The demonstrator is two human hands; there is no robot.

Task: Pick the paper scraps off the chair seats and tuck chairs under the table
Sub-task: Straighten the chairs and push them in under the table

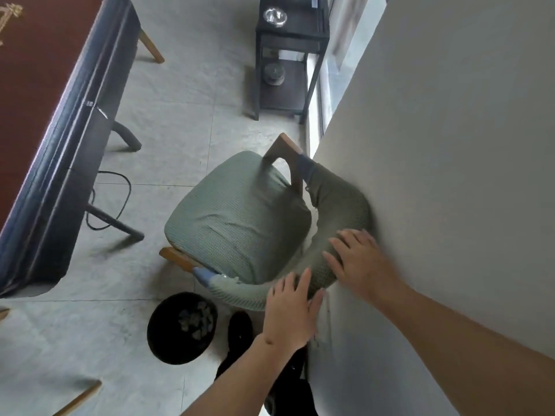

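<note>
- Black bin (182, 328) near, on the floor, holds paper scraps (196, 320).
- Left hand (290, 313) and right hand (362, 262) rest with fingers laid over the green chair (237, 213) backrest; grip unclear.
- Chair stands against the right wall, apart from the table (45, 121) at far left.

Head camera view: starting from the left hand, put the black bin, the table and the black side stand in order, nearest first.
From the left hand, which rests on the chair back:
1. Black bin, on the floor just to its left.
2. Table, across the floor at the left edge.
3. Black side stand, at the top by the wall.
</note>
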